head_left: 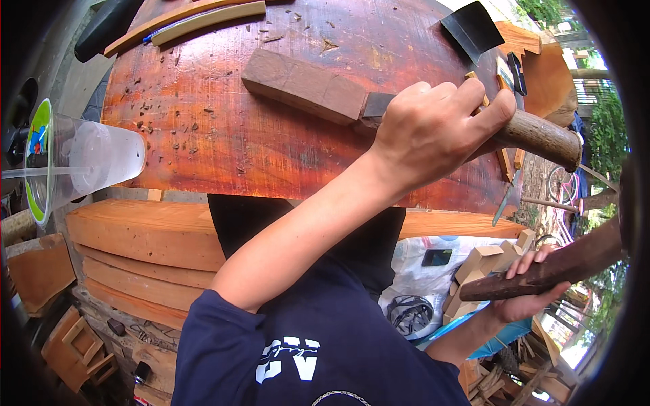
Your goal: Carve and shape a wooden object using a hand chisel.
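The handle (542,135) is being gripped by the fingers (497,111) of the left hand (433,128), the club (514,279) by the right hand (520,308), and, the block (301,84) lying on the worktop (203,159), accurate striking is probably being favoured by steady alignment.

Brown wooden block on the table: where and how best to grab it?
Probably grip the wooden block by its left end, from the left, fingers across its long sides: it's long and straight-sided, that end looks unobstructed, and the left hand is near the other.
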{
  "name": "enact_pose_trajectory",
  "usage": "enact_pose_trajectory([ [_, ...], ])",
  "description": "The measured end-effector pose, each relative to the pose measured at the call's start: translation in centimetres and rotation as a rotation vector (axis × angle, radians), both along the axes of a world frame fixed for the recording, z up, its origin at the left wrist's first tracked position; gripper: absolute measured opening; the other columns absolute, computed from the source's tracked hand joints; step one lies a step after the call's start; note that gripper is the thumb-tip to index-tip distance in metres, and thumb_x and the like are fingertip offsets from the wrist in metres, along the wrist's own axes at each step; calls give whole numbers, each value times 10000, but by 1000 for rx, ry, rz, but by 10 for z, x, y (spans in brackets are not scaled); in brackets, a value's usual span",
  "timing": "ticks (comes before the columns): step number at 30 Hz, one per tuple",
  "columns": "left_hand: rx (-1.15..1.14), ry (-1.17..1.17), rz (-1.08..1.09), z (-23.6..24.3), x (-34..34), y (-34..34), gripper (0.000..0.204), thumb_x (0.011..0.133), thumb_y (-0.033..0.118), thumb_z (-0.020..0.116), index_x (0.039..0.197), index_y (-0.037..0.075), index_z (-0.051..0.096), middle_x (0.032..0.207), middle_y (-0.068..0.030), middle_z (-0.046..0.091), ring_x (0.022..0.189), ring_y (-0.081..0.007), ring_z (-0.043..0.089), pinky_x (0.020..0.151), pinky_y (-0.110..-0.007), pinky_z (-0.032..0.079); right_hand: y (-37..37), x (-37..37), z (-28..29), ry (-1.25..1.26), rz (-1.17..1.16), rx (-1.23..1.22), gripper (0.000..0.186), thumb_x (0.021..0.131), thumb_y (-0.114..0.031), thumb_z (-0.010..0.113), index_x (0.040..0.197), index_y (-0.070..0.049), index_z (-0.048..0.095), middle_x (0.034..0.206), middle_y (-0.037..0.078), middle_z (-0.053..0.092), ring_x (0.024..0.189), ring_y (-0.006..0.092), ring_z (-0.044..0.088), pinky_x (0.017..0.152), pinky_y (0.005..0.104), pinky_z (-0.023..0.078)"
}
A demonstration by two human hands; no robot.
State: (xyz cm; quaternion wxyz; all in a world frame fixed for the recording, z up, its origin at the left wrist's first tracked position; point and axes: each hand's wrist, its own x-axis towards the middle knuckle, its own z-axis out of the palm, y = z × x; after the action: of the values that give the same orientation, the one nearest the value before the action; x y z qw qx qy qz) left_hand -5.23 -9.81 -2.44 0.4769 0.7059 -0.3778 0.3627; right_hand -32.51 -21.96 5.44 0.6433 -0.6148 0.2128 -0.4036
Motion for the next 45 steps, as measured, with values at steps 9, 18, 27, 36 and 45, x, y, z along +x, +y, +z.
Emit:
enact_pose_trajectory([
  [9, 81, 19, 16, 1, 3, 11, 396, 835, 437, 768, 1129, 206, 638, 759, 26, 511, 602, -128, 602, 527, -301, 435, 23, 13, -29, 422, 90, -213, 613, 1052, -546, 502, 1340, -10, 424, 1018, 134, 573, 691, 144, 574, 509, 252, 491],
  [18, 16, 16, -17, 2, 3, 7, 403, 821, 438, 787, 1124, 207, 653, 742, 15, 516, 565, -146, 581, 520, -312, 447, 15, 19, -37, 18, -12, 30, 727, 1012, -678, 475, 1305, -15, 435, 980, 107, 516, 703, 152, 569, 500, 266, 488],
  [27, 51, 50, -41, 0, 6, 10, 442, 833, 414, 791, 1198, 207, 652, 767, 9, 577, 571, -201, 610, 506, -338, 460, 27, 9, -34, 387, -76, -82, 556, 1065, -450, 533, 1392, -17, 415, 951, 129, 596, 609, 140, 578, 479, 247, 483],
  [36, 116, 59, -58, 3, 8, 17, 442, 840, 385, 796, 1209, 201, 639, 776, 6, 587, 598, -205, 629, 527, -351, 482, 18, 16, -35, 315, 39, -140, 634, 1033, -528, 566, 1379, -13, 434, 959, 133, 608, 679, 156, 593, 542, 267, 497],
  [45, 157, 120, -117, 5, 7, 20, 397, 814, 337, 826, 1124, 164, 648, 820, -9, 626, 640, -237, 654, 562, -356, 500, 6, 57, -46, 788, -193, -1247, 592, 976, -221, 729, 1493, -45, 501, 1144, 177, 675, 865, 284, 659, 748, 392, 514],
])
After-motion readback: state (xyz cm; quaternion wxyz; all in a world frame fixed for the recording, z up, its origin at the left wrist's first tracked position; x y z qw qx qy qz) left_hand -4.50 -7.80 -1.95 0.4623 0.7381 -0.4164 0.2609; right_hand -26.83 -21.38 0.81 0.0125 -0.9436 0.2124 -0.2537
